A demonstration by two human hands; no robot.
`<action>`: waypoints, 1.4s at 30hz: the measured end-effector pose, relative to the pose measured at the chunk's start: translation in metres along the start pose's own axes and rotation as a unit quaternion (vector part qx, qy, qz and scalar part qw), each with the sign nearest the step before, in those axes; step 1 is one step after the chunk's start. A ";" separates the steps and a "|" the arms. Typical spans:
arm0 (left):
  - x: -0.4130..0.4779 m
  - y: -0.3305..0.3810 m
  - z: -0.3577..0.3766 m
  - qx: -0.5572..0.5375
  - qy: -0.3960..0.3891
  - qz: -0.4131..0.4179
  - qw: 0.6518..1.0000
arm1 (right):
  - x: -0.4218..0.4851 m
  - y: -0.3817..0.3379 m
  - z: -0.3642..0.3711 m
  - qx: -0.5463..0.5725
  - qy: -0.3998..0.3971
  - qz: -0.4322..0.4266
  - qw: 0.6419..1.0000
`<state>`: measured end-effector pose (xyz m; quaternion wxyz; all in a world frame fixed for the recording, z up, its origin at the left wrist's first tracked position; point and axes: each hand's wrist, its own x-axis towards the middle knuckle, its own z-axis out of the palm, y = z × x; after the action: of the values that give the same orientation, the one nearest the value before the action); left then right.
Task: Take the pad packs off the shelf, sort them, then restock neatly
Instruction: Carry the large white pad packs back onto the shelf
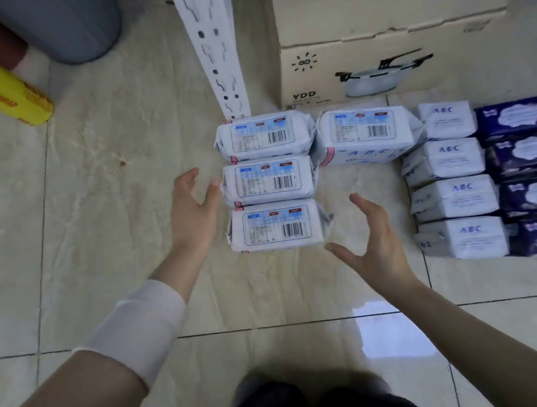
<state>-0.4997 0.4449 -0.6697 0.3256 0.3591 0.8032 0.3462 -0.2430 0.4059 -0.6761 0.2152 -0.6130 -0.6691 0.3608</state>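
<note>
On my feed the left hand [193, 209] hangs spread and empty just beside a column of three plump, crinkly white pad packs [270, 182], lying barcode-up on the glossy tiled floor [101, 216]. The right hand [373, 243] is splayed too, gripping nothing, near the closest pack's right end (contact unclear). Further right lie a fourth white pack [364, 134], four white ABC packs [456, 196] and dark purple packs [527, 157].

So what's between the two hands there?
The nearest white pack of a column of three lies between the left hand and right hand; neither grips it, as the head view shows.
</note>
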 end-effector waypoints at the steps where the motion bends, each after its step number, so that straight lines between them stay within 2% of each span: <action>1: -0.014 0.020 -0.009 0.016 -0.014 0.004 1.000 | -0.005 -0.017 -0.018 -0.012 0.008 0.015 1.000; 6: -0.096 0.159 -0.057 0.115 -0.160 0.030 0.980 | -0.035 -0.121 -0.137 -0.081 -0.010 0.074 0.994; 13: -0.213 0.374 -0.148 0.195 -0.252 0.054 0.946 | -0.087 -0.285 -0.340 -0.136 -0.025 0.112 0.984; 18: -0.276 0.494 -0.166 0.231 -0.228 0.092 0.941 | -0.109 -0.338 -0.452 -0.137 0.012 0.106 0.985; 21: -0.307 0.545 -0.149 0.220 -0.228 0.100 0.943 | -0.114 -0.340 -0.509 -0.154 0.022 0.071 0.985; 27: -0.344 0.645 -0.119 0.226 -0.190 0.201 0.934 | -0.113 -0.334 -0.616 -0.176 0.050 0.022 0.983; 33: -0.354 0.724 -0.132 0.216 -0.149 0.281 0.923 | -0.081 -0.369 -0.683 -0.194 0.078 -0.028 0.977; 42: -0.318 0.826 -0.157 0.186 -0.101 0.346 0.914 | -0.026 -0.440 -0.752 -0.179 0.170 -0.087 0.965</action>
<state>-0.1621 0.5544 0.1565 0.1924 0.7015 0.6415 0.2435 0.0179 0.5502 0.1426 0.2434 -0.6334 -0.7269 0.1058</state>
